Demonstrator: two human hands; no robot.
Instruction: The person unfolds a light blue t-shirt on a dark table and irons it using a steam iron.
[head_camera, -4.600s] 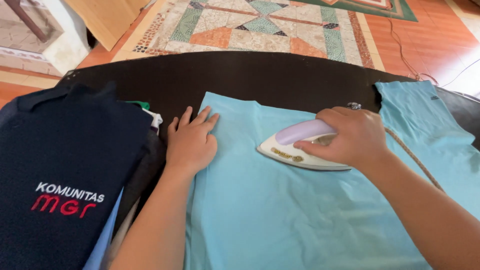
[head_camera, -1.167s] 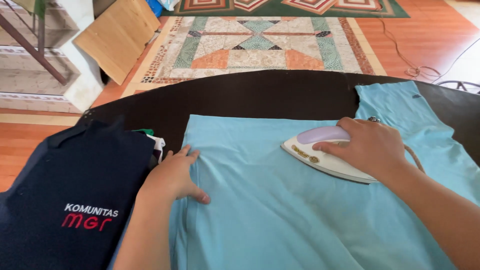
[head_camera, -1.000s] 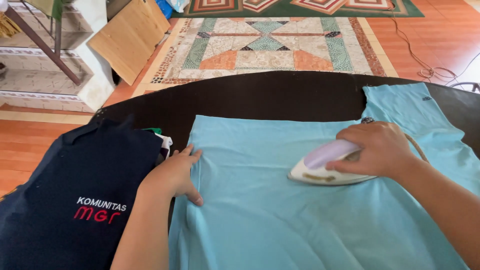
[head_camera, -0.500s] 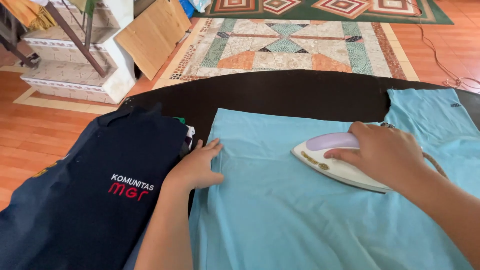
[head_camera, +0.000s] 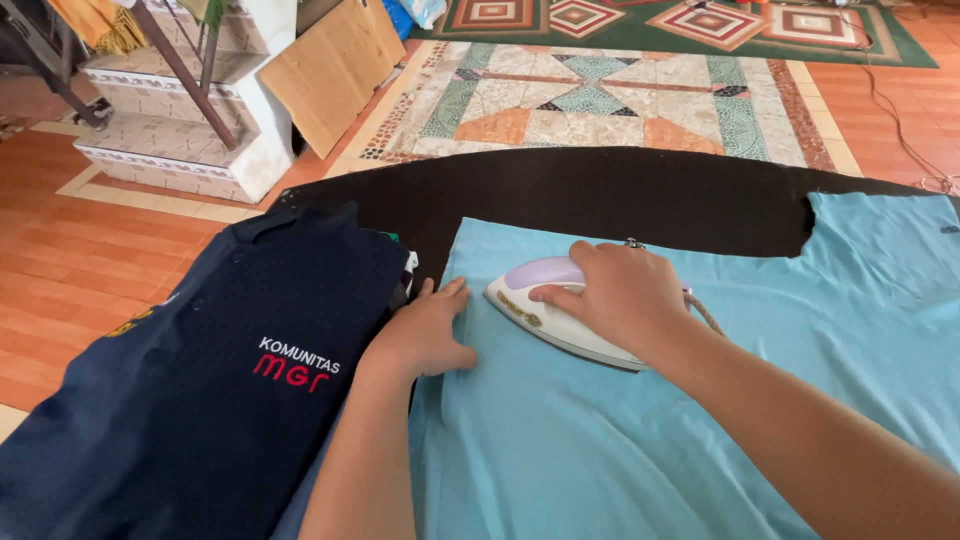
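A light blue shirt (head_camera: 620, 440) lies flat on a dark ironing surface (head_camera: 600, 195). My right hand (head_camera: 615, 295) grips the handle of a white and lilac clothes iron (head_camera: 545, 305), which rests sole-down on the shirt near its left edge. My left hand (head_camera: 425, 335) lies flat on the shirt's left edge, fingers spread slightly, right beside the iron's tip. The iron's cord (head_camera: 705, 315) runs off behind my right wrist.
A folded dark navy polo shirt (head_camera: 200, 390) with a printed chest mark lies to the left, touching my left forearm. Beyond the surface are a patterned rug (head_camera: 600, 95), an orange tiled floor (head_camera: 90, 260), tiled steps (head_camera: 170, 150) and a leaning wooden board (head_camera: 335, 70).
My right hand has slid the iron leftward across the blue shirt toward my left hand. The left hand stays pressed on the shirt's left edge. My head has shifted, showing more floor.
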